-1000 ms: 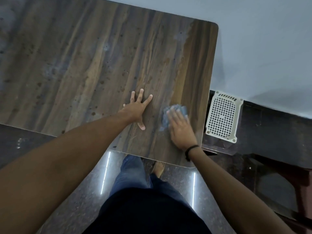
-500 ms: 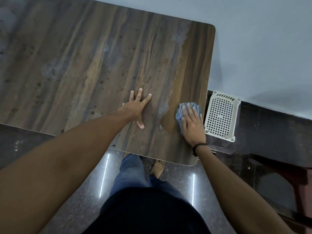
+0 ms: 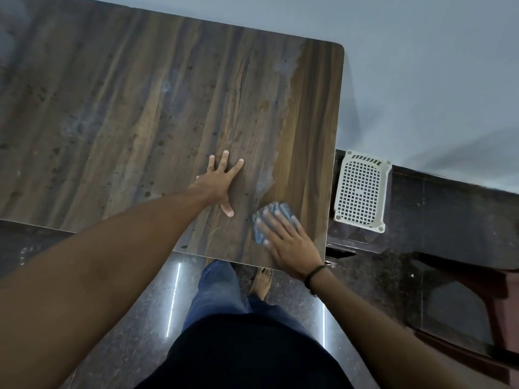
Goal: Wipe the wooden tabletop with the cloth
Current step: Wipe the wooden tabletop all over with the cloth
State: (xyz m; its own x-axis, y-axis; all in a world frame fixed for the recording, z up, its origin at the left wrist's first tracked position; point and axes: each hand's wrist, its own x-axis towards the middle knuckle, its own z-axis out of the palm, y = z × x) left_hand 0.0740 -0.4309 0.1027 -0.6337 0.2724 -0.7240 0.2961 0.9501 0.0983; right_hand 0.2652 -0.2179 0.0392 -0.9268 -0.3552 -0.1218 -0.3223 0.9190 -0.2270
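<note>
The wooden tabletop point(image 3: 140, 113) has dark grain, many small spots and hazy patches; a cleaner, darker strip runs down its right side. A small blue cloth point(image 3: 259, 230) lies near the table's front right corner. My right hand point(image 3: 289, 242) presses flat on the cloth with straight, spread fingers and covers most of it. My left hand point(image 3: 217, 182) rests flat on the wood to the left of the cloth, fingers spread, holding nothing.
A white perforated plastic basket point(image 3: 361, 190) stands on the dark floor just right of the table, against the pale wall point(image 3: 421, 66). Dark wooden furniture point(image 3: 477, 318) sits at lower right. My legs stand at the table's front edge.
My right hand slid the cloth from the right edge back leftward and nearer the front edge. My left hand has stayed planted in place.
</note>
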